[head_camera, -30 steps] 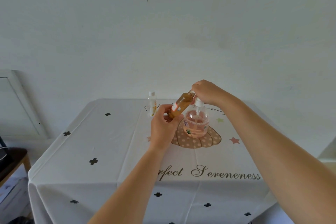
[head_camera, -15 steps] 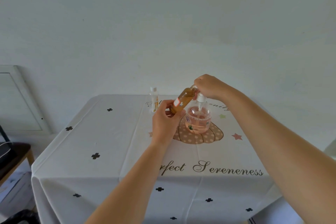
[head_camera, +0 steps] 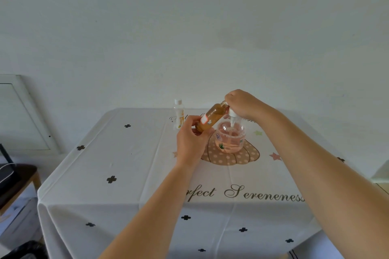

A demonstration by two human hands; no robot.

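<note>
Fingers, left hand (head_camera: 192, 143): clamped round the bottle (head_camera: 211, 118) at its base; I held it tilted in the air.
Fingers, right hand (head_camera: 242, 103): curled at its neck, over the pump (head_camera: 230, 134); clamped on what, I couldn't tell.
Handling: looked like glass, light, slick, breakable; best gripped mid-body.
Surface: cloth (head_camera: 130, 164), smooth, draped over the edges.
Room: bare wall (head_camera: 189, 38) behind.
</note>
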